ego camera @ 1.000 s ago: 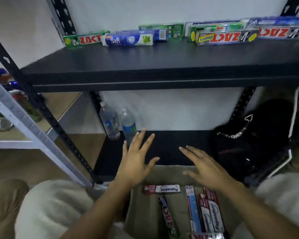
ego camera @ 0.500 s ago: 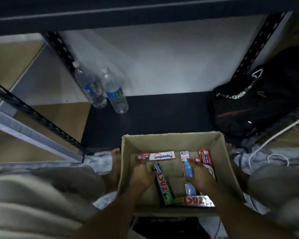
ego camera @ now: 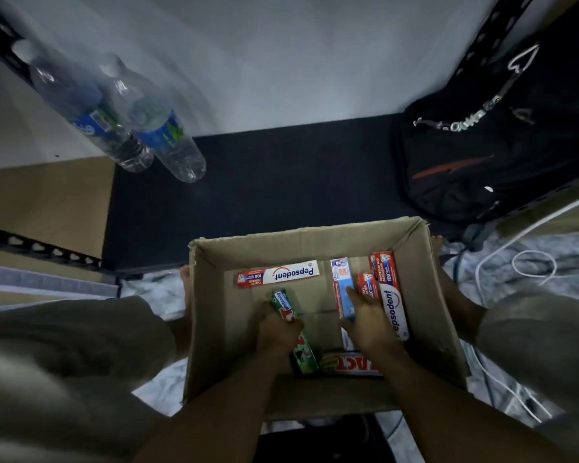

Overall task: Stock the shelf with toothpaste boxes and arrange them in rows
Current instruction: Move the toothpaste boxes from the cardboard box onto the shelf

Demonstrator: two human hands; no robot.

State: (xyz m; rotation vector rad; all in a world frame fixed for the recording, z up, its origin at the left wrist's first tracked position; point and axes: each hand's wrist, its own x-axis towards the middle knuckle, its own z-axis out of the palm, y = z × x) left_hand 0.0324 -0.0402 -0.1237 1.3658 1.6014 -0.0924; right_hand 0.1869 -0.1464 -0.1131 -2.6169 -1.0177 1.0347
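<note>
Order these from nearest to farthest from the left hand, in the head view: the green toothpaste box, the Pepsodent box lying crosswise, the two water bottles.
From the left hand:
1. Green toothpaste box: the hand is on it, inside the cardboard box.
2. Crosswise Pepsodent box: just beyond, by the box's far wall.
3. Water bottles: far left, on the black shelf.

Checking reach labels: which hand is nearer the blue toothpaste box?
Right. The right hand lies on the blue toothpaste box; the left hand is apart to its left, closed on the green Zact box.
</note>
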